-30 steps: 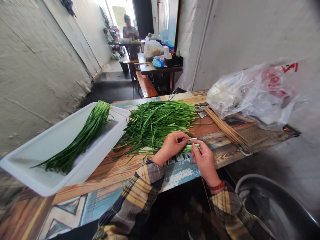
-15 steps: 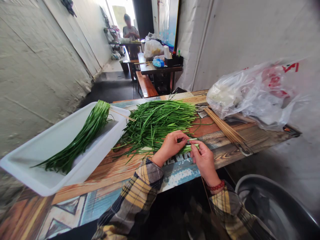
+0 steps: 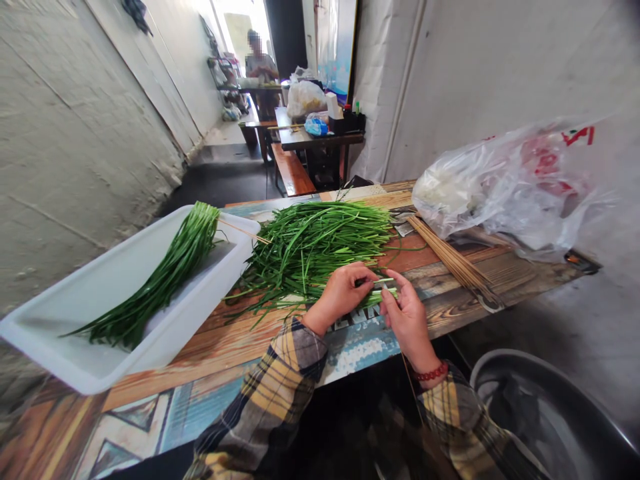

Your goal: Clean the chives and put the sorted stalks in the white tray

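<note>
Table (image 3: 453, 303): chives (image 3: 386, 289) between left hand (image 3: 341, 294), right hand (image 3: 408, 315)

A white plastic tray (image 3: 175, 333) sits left of frame on the patterned wooden table (image 3: 225, 343), a crumpled clear plastic bag (image 3: 505, 187) at right. A metal basin (image 3: 550, 413) shows lower right; at top centre, a person (image 3: 260, 65) sits beyond a dark table (image 3: 305, 140).

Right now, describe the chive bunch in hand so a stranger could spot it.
On the wooden table, look at the near edge, before the loose chive heap. A few stalks sit pinched between left hand and right hand. Only this bunch is held; the tray's bunch lies untouched.
</note>
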Demonstrator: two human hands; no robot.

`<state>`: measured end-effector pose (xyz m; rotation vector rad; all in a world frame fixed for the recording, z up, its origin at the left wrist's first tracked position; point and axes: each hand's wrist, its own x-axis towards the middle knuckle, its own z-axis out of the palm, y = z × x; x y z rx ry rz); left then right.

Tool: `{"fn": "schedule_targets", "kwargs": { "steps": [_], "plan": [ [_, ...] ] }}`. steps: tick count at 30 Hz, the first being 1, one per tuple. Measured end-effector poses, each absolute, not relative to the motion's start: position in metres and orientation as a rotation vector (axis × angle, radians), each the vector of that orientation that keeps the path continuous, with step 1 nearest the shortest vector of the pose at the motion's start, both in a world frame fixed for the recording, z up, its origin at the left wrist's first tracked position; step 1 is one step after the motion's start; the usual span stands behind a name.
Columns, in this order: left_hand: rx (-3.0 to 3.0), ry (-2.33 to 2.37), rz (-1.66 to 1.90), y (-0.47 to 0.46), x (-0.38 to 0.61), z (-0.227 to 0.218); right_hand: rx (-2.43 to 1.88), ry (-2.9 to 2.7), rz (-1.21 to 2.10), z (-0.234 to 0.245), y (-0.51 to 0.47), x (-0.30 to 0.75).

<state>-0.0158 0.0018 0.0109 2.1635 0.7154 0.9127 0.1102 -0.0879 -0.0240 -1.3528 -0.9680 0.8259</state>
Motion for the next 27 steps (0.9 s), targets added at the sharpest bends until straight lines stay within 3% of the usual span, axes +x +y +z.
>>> {"fn": "schedule_targets", "kwargs": {
  "steps": [27],
  "plan": [
    [2.157,0.613,0.860,0.000,-0.015,0.010,-1.366,-0.962,0.826,-0.031,-0.086,0.111]
  ]
}}
